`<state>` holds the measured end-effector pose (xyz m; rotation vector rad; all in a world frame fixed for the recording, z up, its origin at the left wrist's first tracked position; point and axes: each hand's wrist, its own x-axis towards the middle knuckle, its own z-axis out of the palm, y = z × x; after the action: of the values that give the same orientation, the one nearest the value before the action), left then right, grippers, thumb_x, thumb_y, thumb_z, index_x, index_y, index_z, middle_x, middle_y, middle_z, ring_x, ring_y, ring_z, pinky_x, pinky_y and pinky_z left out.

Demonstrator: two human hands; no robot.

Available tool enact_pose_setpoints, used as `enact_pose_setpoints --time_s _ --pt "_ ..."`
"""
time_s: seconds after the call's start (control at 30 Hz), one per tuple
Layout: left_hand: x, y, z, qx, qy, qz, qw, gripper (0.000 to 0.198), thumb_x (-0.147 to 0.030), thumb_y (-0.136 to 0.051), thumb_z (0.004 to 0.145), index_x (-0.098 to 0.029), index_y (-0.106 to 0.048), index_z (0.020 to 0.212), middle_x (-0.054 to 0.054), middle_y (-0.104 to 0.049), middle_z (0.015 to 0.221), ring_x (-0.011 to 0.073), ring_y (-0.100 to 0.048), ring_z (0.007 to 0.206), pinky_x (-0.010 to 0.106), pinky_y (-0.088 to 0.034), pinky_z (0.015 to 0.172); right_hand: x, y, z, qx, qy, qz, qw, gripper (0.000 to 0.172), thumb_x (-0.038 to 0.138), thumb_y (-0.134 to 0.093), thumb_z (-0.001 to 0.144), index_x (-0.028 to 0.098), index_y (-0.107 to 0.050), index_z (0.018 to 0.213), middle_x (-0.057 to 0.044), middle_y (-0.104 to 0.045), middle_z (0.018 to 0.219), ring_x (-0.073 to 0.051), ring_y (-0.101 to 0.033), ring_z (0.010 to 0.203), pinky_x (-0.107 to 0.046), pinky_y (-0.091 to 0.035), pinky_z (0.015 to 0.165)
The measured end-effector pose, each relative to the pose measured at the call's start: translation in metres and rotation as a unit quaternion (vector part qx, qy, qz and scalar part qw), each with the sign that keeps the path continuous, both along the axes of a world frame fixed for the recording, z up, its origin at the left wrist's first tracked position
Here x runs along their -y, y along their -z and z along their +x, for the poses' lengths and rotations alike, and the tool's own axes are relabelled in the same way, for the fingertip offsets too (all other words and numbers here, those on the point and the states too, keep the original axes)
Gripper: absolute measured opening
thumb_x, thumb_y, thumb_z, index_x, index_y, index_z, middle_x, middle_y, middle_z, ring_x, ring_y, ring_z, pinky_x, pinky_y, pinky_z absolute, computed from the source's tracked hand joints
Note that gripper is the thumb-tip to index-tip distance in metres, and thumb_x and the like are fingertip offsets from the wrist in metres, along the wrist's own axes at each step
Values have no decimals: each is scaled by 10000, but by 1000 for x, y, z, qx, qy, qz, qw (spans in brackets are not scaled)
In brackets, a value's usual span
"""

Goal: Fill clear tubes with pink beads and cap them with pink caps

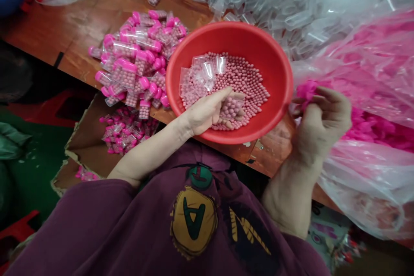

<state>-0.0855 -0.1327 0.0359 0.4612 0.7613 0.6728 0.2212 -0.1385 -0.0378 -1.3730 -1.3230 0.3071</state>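
Observation:
My left hand (pixel 208 111) is over the red basin (pixel 231 36), its fingers curled round a small clear plastic bottle (pixel 232 108) filled with pink beads. Loose pink beads (pixel 249 88) cover the basin floor, and several clear bottles (pixel 208 70) lie on them at the left. To the right of the basin, my right hand (pixel 325 116) pinches a small bunch of bright pink caps (pixel 306 90). That hand is slightly blurred, and the number of caps in it is hard to make out.
Filled, pink-capped bottles (pixel 137 54) are heaped left of the basin, with more in a cardboard box (pixel 84 131) below the table edge. Clear unfilled bottles (pixel 284 4) pile up behind. A plastic bag (pixel 365 168) of pink caps lies at the right.

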Motion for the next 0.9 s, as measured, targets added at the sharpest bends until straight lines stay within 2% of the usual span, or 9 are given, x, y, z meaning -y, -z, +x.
enact_pose_setpoints --time_s 0.07,0.13,0.23,0.3,0.37,0.47,0.6,0.77,0.9 --pt "-1 2 1 -5 -8 -7 1000 451 -510 -572 1166 -164 -762 1385 97 -810 926 238 -802 927 305 -639 770 9 -20 -43 -60 -40 -14 997 404 169 -585 914 271 -812 1231 -66 -795 1006 -175 -689 726 -345 -539 655" --pt "-1 1 2 -12 -24 -17 1000 484 -556 -553 1175 -181 -762 1399 98 -821 947 246 -815 952 311 -650 788 14 -35 -78 -90 -83 -54 991 356 181 -621 946 264 -857 1198 -53 -819 1011 -156 -675 722 -337 -560 682" --pt "0 -1 2 -15 -36 -17 999 499 -570 -569 1169 -172 -768 1396 112 -836 1007 251 -813 949 307 -635 759 17 -46 -105 -75 -136 -113 981 253 333 -664 1055 290 -848 1224 -33 -828 1072 -187 -739 845 -389 -646 821" --pt "2 -2 2 -6 -34 3 999 471 -534 -614 1152 -143 -786 1350 129 -840 1046 243 -794 927 293 -610 724 18 -48 -110 -46 -173 -122 976 270 483 -759 1056 318 -825 1259 -27 -829 1129 -224 -781 961 -439 -681 927" --pt "3 -2 2 10 -34 27 999 404 -468 -656 1133 -124 -804 1283 138 -841 1069 230 -778 931 280 -597 716 18 -50 -109 -18 -196 -120 973 340 547 -842 1014 327 -815 1272 -33 -836 1166 -245 -799 1018 -454 -694 965" --pt "5 -1 2 22 -36 38 998 286 -334 -630 1137 -125 -815 1199 122 -836 1067 203 -760 935 263 -587 720 18 -56 -107 31 -199 -112 973 301 518 -819 1036 304 -835 1247 -59 -845 1173 -263 -808 1062 -465 -698 974" --pt "5 -3 2 15 -38 10 999 247 -206 -566 1153 -132 -800 1135 80 -823 1004 156 -709 866 246 -544 687 20 -61 -107 66 -187 -72 977 244 473 -788 1058 304 -860 1219 -73 -849 1192 -279 -811 1103 -496 -695 1004" --pt "7 -1 1 -4 -48 23 999 165 -279 -671 1136 -147 -771 1125 99 -822 1077 174 -735 913 283 -573 741 22 -56 -108 45 -158 -76 983 297 486 -762 1094 329 -832 1337 -57 -860 1247 -289 -827 1140 -545 -694 1068" --pt "9 4 1 -18 -40 68 997 148 -241 -786 1052 -175 -774 1184 76 -797 1164 174 -736 1012 280 -580 834 23 -60 -107 51 -171 -78 981 315 467 -753 1103 328 -830 1374 -66 -861 1274 -285 -825 1170 -523 -696 1073"
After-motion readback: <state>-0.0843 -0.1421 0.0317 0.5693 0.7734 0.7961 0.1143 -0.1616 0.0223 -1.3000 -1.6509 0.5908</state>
